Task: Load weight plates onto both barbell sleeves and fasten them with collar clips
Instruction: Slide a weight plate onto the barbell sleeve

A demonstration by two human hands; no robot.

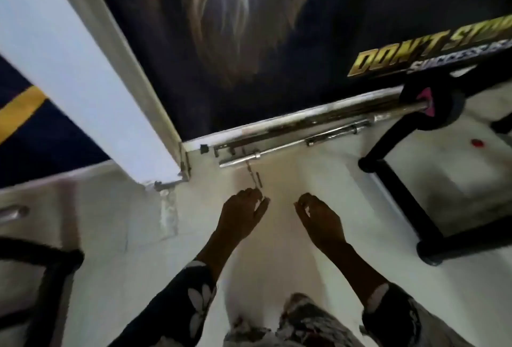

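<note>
Here the left hand (243,215) pinches the handles of a spring collar clip (255,177) lying just in front of the bare barbell (293,147) along the wall, the right hand (318,217) loose and empty beside it; best squeeze both handles fully before lifting.

The whole frame is soft with motion blur, worst at the lower edge, where the patterned sleeves (191,302) smear. Wide-angle distortion bends straight lines near the borders. The pale floor (277,249) is bright at centre; the dark wall banner (277,28) in the upper half stays dim, with a washed-out streak. The chrome bars (291,143) show faint glare.
</note>
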